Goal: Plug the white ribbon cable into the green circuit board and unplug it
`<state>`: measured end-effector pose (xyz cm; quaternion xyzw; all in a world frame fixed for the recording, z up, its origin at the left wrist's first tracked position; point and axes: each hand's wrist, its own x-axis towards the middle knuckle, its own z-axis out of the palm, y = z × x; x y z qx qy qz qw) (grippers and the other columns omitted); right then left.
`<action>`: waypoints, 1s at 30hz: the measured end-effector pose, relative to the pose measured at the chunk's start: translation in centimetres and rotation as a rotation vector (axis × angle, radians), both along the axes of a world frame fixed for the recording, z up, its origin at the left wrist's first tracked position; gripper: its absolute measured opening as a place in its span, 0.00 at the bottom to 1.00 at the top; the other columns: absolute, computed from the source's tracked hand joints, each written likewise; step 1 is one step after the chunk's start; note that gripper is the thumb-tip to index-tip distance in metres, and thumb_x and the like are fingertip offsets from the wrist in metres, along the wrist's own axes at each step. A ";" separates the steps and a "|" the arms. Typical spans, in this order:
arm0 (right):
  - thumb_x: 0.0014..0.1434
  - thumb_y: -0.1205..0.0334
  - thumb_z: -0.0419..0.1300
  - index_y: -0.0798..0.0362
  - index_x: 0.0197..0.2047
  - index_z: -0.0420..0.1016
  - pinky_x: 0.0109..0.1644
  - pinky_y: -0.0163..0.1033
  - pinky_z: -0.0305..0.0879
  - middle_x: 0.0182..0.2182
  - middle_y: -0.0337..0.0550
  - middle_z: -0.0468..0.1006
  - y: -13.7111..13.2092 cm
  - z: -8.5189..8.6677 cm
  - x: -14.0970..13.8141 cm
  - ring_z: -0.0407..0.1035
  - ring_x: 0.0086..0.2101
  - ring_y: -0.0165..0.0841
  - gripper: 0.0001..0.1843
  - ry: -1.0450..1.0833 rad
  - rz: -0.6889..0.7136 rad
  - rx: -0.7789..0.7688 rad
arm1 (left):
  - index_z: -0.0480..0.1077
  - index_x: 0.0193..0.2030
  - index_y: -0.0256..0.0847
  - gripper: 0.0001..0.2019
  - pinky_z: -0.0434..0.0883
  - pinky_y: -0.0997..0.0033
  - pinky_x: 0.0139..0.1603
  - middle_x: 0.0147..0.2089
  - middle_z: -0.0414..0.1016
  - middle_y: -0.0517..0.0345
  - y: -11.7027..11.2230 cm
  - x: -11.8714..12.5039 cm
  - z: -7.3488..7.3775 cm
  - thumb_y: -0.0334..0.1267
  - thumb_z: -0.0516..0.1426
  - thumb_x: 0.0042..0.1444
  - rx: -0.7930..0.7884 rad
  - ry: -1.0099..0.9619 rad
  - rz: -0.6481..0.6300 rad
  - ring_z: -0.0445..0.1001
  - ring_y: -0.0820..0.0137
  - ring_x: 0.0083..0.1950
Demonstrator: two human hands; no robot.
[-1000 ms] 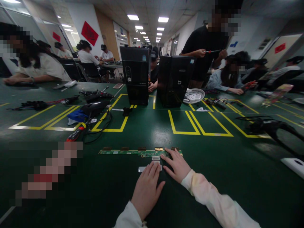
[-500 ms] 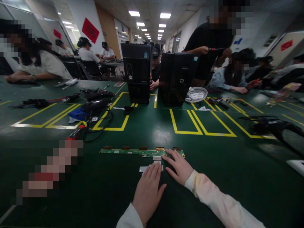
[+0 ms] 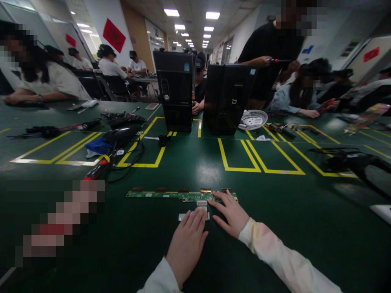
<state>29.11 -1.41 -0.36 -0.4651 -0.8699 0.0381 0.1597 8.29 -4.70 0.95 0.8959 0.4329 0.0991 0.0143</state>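
A long, narrow green circuit board [image 3: 166, 195] lies crosswise on the dark green table, with copper-coloured tabs along its far edge. My right hand [image 3: 232, 215] rests over the board's right end, fingers spread and touching it. At the board's near edge sits a pale connector [image 3: 202, 203]. Just below it, a white flat ribbon cable [image 3: 184, 217] lies partly hidden under the fingertips of my left hand [image 3: 187, 244]. That hand is stretched out flat, its fingers side by side.
Two black computer towers [image 3: 176, 93] [image 3: 227, 99] stand beyond the board. A red-and-black handled tool [image 3: 96, 170], cables and a blue item [image 3: 99, 146] lie left. A white round basket [image 3: 253, 119] and a black cable bundle [image 3: 345, 159] are right. Several people sit or stand around.
My left hand has shifted slightly left and its thumb has drawn in nearer the fingers. My right hand and the board stay nearly in place; the view has moved slightly.
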 end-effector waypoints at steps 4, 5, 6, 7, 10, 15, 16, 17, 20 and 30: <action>0.60 0.56 0.52 0.50 0.60 0.63 0.63 0.61 0.45 0.59 0.54 0.61 0.0 0.0 0.0 0.52 0.60 0.44 0.25 -0.009 -0.002 -0.010 | 0.61 0.61 0.36 0.20 0.61 0.55 0.62 0.63 0.64 0.50 0.4 -0.5 0.5 0.35 0.46 0.64 -0.047 0.003 -0.027 0.62 0.62 0.63; 0.60 0.56 0.52 0.51 0.60 0.63 0.63 0.61 0.45 0.60 0.54 0.60 0.0 0.1 0.0 0.52 0.60 0.44 0.25 -0.011 -0.002 -0.011 | 0.61 0.62 0.37 0.20 0.61 0.55 0.63 0.63 0.64 0.51 0.6 -0.7 0.6 0.35 0.46 0.64 -0.056 0.004 -0.037 0.62 0.63 0.63; 0.60 0.56 0.52 0.51 0.60 0.63 0.63 0.61 0.45 0.60 0.54 0.60 0.0 0.1 0.0 0.52 0.60 0.44 0.25 -0.012 -0.002 -0.012 | 0.60 0.62 0.37 0.20 0.60 0.55 0.63 0.63 0.63 0.51 0.7 -0.8 0.7 0.34 0.47 0.64 -0.061 0.003 -0.045 0.62 0.63 0.63; 0.60 0.56 0.52 0.51 0.60 0.63 0.63 0.61 0.45 0.60 0.54 0.60 0.0 0.1 0.0 0.52 0.60 0.44 0.25 -0.013 -0.003 -0.012 | 0.60 0.62 0.38 0.20 0.60 0.55 0.63 0.63 0.63 0.52 0.8 -1.0 0.8 0.34 0.47 0.64 -0.062 0.000 -0.052 0.62 0.63 0.63; 0.60 0.56 0.53 0.51 0.60 0.63 0.63 0.61 0.46 0.59 0.54 0.60 0.0 0.1 -0.1 0.52 0.60 0.44 0.25 -0.018 -0.005 -0.015 | 0.60 0.62 0.38 0.20 0.61 0.55 0.63 0.63 0.64 0.53 1.1 -1.3 0.9 0.32 0.46 0.63 -0.047 -0.014 -0.078 0.62 0.65 0.63; 0.60 0.55 0.53 0.51 0.60 0.64 0.63 0.61 0.46 0.59 0.54 0.61 0.0 0.1 0.0 0.53 0.60 0.44 0.25 -0.022 -0.010 -0.018 | 0.60 0.62 0.40 0.20 0.62 0.58 0.61 0.62 0.65 0.53 1.5 -1.8 0.7 0.32 0.45 0.64 -0.023 -0.047 -0.119 0.64 0.67 0.62; 0.60 0.55 0.53 0.51 0.60 0.63 0.63 0.61 0.46 0.59 0.54 0.61 -0.1 0.1 0.0 0.53 0.60 0.44 0.25 -0.024 -0.010 -0.017 | 0.60 0.62 0.41 0.20 0.62 0.58 0.62 0.62 0.65 0.53 1.6 -1.8 0.7 0.32 0.45 0.64 -0.016 -0.051 -0.127 0.63 0.67 0.62; 0.60 0.55 0.53 0.50 0.60 0.63 0.63 0.60 0.46 0.59 0.54 0.61 -0.1 0.1 -0.1 0.53 0.60 0.44 0.25 -0.025 -0.012 -0.015 | 0.60 0.62 0.41 0.20 0.62 0.58 0.62 0.63 0.65 0.53 1.6 -1.9 0.7 0.32 0.45 0.64 -0.010 -0.055 -0.133 0.63 0.67 0.62; 0.61 0.55 0.52 0.51 0.60 0.64 0.63 0.61 0.47 0.59 0.54 0.61 -0.1 0.2 -0.1 0.53 0.60 0.45 0.24 -0.029 -0.015 -0.011 | 0.60 0.62 0.40 0.20 0.62 0.58 0.62 0.63 0.65 0.53 1.9 -2.1 1.0 0.32 0.46 0.63 -0.014 -0.048 -0.145 0.63 0.67 0.62; 0.61 0.55 0.52 0.51 0.60 0.63 0.63 0.61 0.46 0.60 0.54 0.60 -0.1 0.2 0.0 0.53 0.60 0.44 0.25 -0.033 -0.001 -0.006 | 0.59 0.62 0.37 0.21 0.63 0.57 0.61 0.63 0.65 0.49 1.6 -1.7 0.6 0.33 0.47 0.63 -0.033 -0.043 -0.103 0.64 0.64 0.62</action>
